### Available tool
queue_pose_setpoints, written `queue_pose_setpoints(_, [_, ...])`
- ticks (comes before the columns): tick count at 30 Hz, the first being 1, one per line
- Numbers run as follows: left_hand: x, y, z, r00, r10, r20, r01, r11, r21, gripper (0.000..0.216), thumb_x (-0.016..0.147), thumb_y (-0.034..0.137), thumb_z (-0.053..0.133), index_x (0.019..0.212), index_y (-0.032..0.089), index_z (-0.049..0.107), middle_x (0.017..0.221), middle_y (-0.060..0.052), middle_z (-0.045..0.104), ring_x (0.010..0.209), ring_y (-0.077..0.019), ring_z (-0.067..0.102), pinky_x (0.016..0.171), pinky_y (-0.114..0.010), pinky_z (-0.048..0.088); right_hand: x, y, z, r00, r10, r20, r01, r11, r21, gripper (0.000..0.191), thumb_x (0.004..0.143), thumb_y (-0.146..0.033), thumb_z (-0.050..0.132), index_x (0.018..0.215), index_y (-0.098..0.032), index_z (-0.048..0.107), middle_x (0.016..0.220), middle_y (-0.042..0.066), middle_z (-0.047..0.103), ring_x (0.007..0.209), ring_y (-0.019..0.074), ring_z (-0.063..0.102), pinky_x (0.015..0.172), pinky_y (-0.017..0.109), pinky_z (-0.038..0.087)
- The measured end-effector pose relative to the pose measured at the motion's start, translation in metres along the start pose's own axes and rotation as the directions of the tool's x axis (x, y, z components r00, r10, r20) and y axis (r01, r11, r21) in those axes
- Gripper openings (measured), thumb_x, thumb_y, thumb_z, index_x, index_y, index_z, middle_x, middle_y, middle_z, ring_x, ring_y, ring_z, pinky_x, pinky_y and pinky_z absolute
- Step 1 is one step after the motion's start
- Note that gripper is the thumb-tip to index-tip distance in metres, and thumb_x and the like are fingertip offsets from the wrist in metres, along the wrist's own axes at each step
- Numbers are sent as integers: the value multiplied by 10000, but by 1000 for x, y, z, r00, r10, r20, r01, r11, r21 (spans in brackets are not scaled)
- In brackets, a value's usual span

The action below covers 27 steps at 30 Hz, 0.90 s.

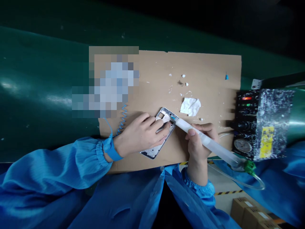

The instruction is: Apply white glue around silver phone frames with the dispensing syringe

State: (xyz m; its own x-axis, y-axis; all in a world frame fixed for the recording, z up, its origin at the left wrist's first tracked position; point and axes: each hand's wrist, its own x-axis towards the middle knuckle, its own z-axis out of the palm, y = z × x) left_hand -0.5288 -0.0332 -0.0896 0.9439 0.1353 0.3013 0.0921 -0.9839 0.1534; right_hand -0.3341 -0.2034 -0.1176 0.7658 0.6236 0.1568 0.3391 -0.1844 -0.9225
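Observation:
A silver phone frame (pixel 164 114) lies tilted on a brown cardboard sheet (pixel 209 70). My left hand (pixel 140 135) presses down on it, fingers spread over its middle, a blue wrist strap (pixel 111 149) with a coiled cord on the wrist. My right hand (pixel 200 140) grips a translucent glue syringe (pixel 214 145) like a pen. The syringe's blue tip (pixel 173 118) touches the frame's upper edge. A clear hose (pixel 238 181) with a green fitting runs from the syringe's rear end.
A black dispenser box (pixel 262 124) with lit lamps, knobs and a gauge stands at the right. A crumpled white wipe (pixel 190 106) and glue specks lie on the cardboard. A green conveyor belt (pixel 43 79) runs beneath. Cardboard boxes (pixel 252 213) sit on the floor.

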Motion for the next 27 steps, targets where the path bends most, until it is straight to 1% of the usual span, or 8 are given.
queue_pose_setpoints(4, [0, 0, -1, 1000, -6, 15, 6, 1000, -7, 347, 1109, 346, 643, 1396, 158, 690, 984, -48, 747, 870, -201, 670, 802, -397, 446, 0, -2, 1, 1000, -2, -1, 2, 1000, 3, 366, 884, -558, 922, 903, -239, 742, 769, -9, 759, 503, 125, 593, 482, 270, 463])
queue_pose_setpoints(8, [0, 1, 0, 1000, -5, 26, 5, 1000, -3, 345, 1115, 350, 631, 1397, 161, 689, 1008, -54, 756, 868, -200, 669, 807, -399, 444, 0, -1, 0, 1000, -6, 3, 6, 1000, -17, 360, 898, -560, 914, 908, -239, 752, 751, -10, 748, 516, 133, 602, 502, 280, 478])
queue_pose_setpoints(13, [0, 0, 1, 1000, 1, 3, -2, 1000, 10, 341, 1119, 352, 618, 1381, 149, 699, 1008, -50, 755, 861, -200, 665, 802, -402, 442, -1, -1, -1, 1000, -17, 13, 17, 1000, -23, 331, 906, -531, 918, 925, -238, 763, 718, -20, 729, 516, 134, 601, 496, 272, 454])
queue_pose_setpoints(20, [1, 1, 0, 1000, -1, -6, 1, 1000, 8, 343, 1115, 351, 620, 1372, 140, 704, 966, -39, 740, 837, -201, 660, 789, -403, 443, 0, -5, 0, 1000, 1, 21, 0, 999, -34, 361, 897, -553, 921, 906, -235, 749, 778, -2, 768, 522, 138, 610, 504, 279, 463])
queue_pose_setpoints(27, [0, 0, 0, 1000, -7, 17, 7, 1000, 0, 334, 1118, 357, 622, 1377, 159, 691, 995, -43, 754, 858, -200, 663, 799, -393, 449, 1, -7, 1, 999, -29, 27, 30, 999, -32, 356, 905, -558, 923, 932, -241, 760, 707, -27, 721, 497, 135, 601, 476, 269, 442])
